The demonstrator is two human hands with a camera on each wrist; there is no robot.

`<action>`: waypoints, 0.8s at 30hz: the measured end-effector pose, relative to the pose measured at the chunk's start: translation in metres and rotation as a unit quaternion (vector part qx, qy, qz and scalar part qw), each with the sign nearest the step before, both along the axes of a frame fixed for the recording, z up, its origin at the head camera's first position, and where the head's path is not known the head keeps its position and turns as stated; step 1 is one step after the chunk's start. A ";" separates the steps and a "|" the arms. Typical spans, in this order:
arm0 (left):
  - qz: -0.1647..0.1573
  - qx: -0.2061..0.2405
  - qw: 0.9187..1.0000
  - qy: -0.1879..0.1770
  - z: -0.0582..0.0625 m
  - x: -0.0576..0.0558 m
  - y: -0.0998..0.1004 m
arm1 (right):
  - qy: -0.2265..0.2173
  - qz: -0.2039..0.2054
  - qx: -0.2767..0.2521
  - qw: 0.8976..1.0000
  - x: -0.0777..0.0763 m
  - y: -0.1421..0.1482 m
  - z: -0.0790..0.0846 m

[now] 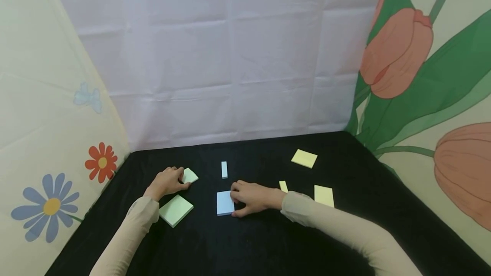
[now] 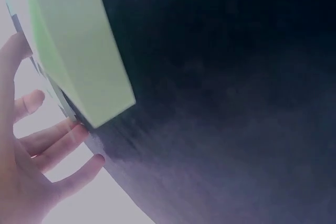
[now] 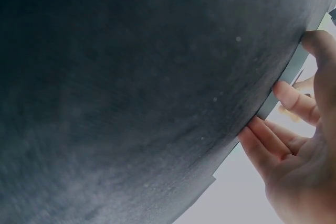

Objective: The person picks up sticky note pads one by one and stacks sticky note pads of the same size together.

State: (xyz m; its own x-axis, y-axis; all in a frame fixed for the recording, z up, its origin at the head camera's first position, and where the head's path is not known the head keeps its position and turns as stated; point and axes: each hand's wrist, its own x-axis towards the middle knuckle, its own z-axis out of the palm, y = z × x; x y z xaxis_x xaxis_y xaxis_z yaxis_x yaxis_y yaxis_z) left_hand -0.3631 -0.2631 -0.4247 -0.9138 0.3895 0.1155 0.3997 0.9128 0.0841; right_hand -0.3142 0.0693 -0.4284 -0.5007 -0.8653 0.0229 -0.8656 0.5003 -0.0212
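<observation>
My left hand (image 1: 166, 183) is at a small pale green sticky-note pad (image 1: 189, 176), its thumb at the near edge and its fingers at the left side. Just below that hand lies a larger green sticky-note pad (image 1: 177, 210), which fills the upper left of the left wrist view. At the middle of the table, my right hand (image 1: 254, 197) holds a light blue sticky-note pad (image 1: 224, 203) by its right side. Its thumb touches the near right corner, and its fingers reach the far right part. In the right wrist view, the fingertips (image 3: 283, 88) meet the blue pad's edge.
A narrow light blue pad (image 1: 224, 170) stands out behind the blue one. Toward the right lie two yellow sticky-note pads (image 1: 304, 158) and a narrow yellow strip (image 1: 283, 185), close to the right wrist. Black cloth (image 1: 215, 250) covers the table; a white sheet (image 1: 230, 54) hangs behind it.
</observation>
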 end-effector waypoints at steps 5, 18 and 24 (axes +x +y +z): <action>0.012 0.000 1.000 -0.010 -0.001 -0.001 -0.001 | -0.001 -0.004 0.002 1.000 0.001 -0.001 0.000; 0.007 0.039 0.999 0.010 -0.008 -0.002 -0.004 | -0.010 -0.013 0.011 1.000 0.002 -0.002 0.002; 0.014 0.019 1.000 0.004 -0.008 -0.001 -0.003 | -0.013 -0.013 0.014 1.000 0.002 -0.003 0.004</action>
